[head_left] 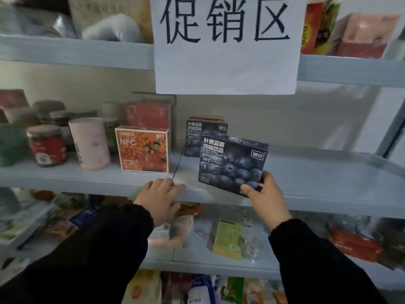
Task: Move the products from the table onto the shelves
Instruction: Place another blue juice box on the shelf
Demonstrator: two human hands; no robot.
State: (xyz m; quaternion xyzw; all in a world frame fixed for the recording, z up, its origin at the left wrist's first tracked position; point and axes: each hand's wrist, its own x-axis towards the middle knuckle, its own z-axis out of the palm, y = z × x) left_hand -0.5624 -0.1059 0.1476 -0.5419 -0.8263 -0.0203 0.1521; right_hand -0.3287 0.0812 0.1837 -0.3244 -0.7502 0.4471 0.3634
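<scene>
My right hand [266, 197] pinches the lower right corner of a dark blueberry drink box [231, 162], tilted, over the front of the middle shelf [317, 178]. A second blueberry box [198, 132] stands upright on that shelf just behind it. My left hand [161, 197] rests with straight fingers on the shelf's front edge, left of the held box. An orange NFC box [143, 150] stands further left on the same shelf.
A pink canister [89, 143], a red-labelled jar [47, 145] and more jars crowd the shelf's left end. A white paper sign [226, 44] hangs from the upper shelf. The shelf's right half is bare. Lower shelves hold a yellow-green box [229, 239] and packets.
</scene>
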